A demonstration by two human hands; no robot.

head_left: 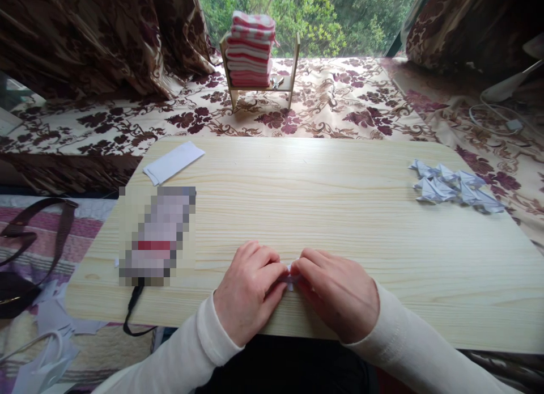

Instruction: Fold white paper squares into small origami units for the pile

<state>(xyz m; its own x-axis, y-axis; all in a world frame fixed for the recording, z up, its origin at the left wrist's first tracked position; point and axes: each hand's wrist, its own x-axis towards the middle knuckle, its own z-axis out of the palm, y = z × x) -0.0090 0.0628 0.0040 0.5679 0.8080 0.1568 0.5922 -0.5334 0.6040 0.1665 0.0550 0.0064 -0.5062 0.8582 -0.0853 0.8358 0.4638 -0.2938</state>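
Between my fingertips, close above the front part of the wooden table (297, 201), is a small piece of folded white paper (290, 285). My left hand (253, 286) pinches its left side with thumb and forefinger. From the right, my right hand (335, 289) grips the same paper, its fingers curled toward me. Most of the paper is hidden by my fingers, so its shape does not show. Several folded white paper figures (459, 184) with pointed tips lie grouped at the table's right side. A stack of white paper strips (174, 161) rests at the back left.
A blurred-out phone-like device (157, 235) with a black cable (135, 303) lies on the left of the table. Behind, a small wooden rack (296, 71) holds folded pink-and-white cloths (250, 51). Loose white papers (55, 320) lie on the bedding at the left.
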